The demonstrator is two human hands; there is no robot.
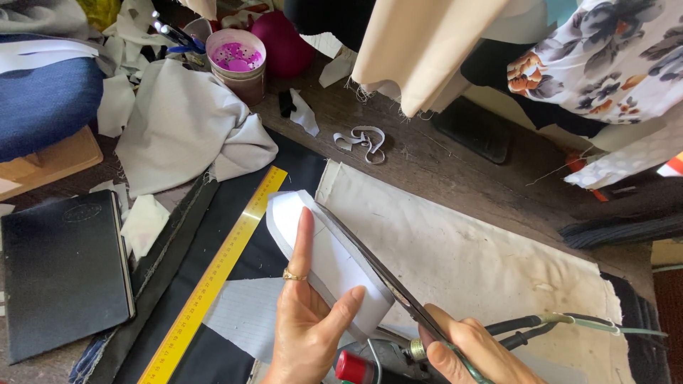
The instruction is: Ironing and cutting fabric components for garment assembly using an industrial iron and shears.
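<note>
My left hand (307,320), with a gold ring on one finger, holds a white curved piece of stiff fabric (313,245), forefinger laid along it and thumb pinching its lower edge. My right hand (475,352) grips the dark handles of large scissors (370,267). The long blades run along the right edge of the white piece. Under them lie a cream cloth (462,249) and dark fabric (245,192) on the wooden table (420,153).
A yellow ruler (217,274) lies diagonally at left, beside a black notebook (64,274). Grey cloth (185,128), white scraps, a pink-lidded jar (238,60) and blue fabric (43,99) crowd the back left. Beige and floral cloth (605,57) hang at upper right.
</note>
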